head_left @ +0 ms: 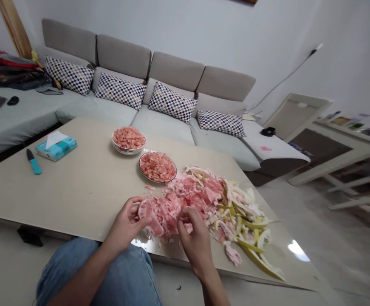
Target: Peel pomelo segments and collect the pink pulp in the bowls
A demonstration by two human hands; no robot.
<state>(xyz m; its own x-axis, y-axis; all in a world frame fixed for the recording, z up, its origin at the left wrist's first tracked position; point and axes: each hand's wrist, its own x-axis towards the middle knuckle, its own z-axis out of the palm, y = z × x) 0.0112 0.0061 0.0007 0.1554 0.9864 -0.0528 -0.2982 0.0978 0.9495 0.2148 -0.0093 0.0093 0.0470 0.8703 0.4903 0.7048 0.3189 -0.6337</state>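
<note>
My left hand (130, 225) is closed around a pink pomelo segment (149, 216), fingers behind it and thumb along its near side. Just to its right, my right hand (195, 238) has its fingers pinched together over the heap; whatever sits between the fingertips is too small to make out. Under and beyond both hands spreads a pile of pink membrane scraps (204, 191). Yellow-green and white pomelo peel (251, 225) covers the right part of the heap. Behind it stand a plate (158, 167) and a floral bowl (129, 141), both heaped with pink pomelo flesh.
A tissue pack (56, 145) and a small knife with a turquoise handle (33, 162) lie on the left of the cream table (86, 187). A grey sofa (175, 123) with checked cushions runs along the far side. My knees are by the near edge.
</note>
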